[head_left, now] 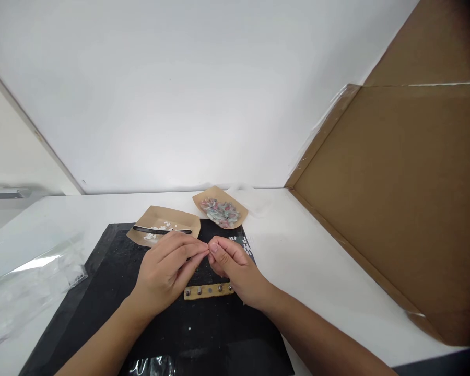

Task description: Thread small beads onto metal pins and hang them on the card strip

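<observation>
My left hand (171,266) and my right hand (237,266) meet above a black mat, fingertips pinched together and almost touching. Whatever sits between the fingertips is too small to make out. Just below them lies a narrow tan strip (215,290) with several small shiny metal pieces set along it; my right hand covers its right end. Behind my left hand, a brown paper tray (184,221) holds small white bits, and a dark curved tool, perhaps tweezers (162,230), rests across it. Small white pieces (246,245) lie in rows beyond my right hand.
The black mat (102,303) covers the table's middle. At the back, another brown paper tray (241,206) holds small red and green wrapped pieces. Clear plastic bags (31,297) lie on the left. A cardboard sheet (395,183) stands along the right, and a white wall (180,94) closes the back.
</observation>
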`<state>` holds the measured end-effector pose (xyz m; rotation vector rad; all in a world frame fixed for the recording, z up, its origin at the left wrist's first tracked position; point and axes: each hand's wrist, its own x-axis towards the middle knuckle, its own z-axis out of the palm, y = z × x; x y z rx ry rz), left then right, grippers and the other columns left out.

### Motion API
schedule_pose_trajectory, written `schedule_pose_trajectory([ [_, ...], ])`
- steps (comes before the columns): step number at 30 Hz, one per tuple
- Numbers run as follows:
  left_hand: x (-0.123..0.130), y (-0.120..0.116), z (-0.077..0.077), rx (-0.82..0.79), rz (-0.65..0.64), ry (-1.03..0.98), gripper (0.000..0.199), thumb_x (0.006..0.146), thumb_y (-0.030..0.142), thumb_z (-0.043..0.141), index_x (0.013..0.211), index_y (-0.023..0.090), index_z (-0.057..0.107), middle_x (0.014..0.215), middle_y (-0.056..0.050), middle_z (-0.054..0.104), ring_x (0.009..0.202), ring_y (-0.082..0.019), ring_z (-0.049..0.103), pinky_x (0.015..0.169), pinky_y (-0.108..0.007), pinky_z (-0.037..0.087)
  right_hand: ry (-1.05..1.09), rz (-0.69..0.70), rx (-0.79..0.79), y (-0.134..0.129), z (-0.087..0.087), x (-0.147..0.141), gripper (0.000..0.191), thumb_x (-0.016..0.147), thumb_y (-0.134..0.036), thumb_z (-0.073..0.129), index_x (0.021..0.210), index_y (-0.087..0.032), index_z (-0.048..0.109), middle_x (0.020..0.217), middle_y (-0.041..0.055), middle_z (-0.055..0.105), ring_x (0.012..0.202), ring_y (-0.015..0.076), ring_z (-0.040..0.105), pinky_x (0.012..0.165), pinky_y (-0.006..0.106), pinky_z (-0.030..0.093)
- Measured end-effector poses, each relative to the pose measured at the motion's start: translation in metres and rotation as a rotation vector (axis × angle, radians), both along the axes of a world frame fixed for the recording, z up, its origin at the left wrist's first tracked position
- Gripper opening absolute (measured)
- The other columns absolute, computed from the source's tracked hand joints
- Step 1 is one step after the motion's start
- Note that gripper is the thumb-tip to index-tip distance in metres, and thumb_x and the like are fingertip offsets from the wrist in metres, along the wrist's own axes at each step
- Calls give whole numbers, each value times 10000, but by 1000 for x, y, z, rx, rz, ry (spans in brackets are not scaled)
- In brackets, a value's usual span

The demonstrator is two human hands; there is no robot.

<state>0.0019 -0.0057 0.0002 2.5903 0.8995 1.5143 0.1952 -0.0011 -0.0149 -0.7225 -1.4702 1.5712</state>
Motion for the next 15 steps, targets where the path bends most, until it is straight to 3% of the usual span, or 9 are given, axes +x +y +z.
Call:
schedule_pose_trajectory([
  [6,2,-1,-4,83,68,17,275,909,28,718,1135,183,705,1004,-63,758,912,-177,679,866,-358,570,155,17,-132,-3,0,-7,407,1032,-541,578,803,-214,500,601,-94,280,571,115,200,551,289,184],
  [15,3,-2,-4,74,80,22,234,935,53,689,1123,192,694,990,-66,750,916,-187,684,851,-355,570,272,67,-227,-7,4,-9,427,1003,-551,624,776,-209,506,586,-98,263,557,111,182,566,303,169],
])
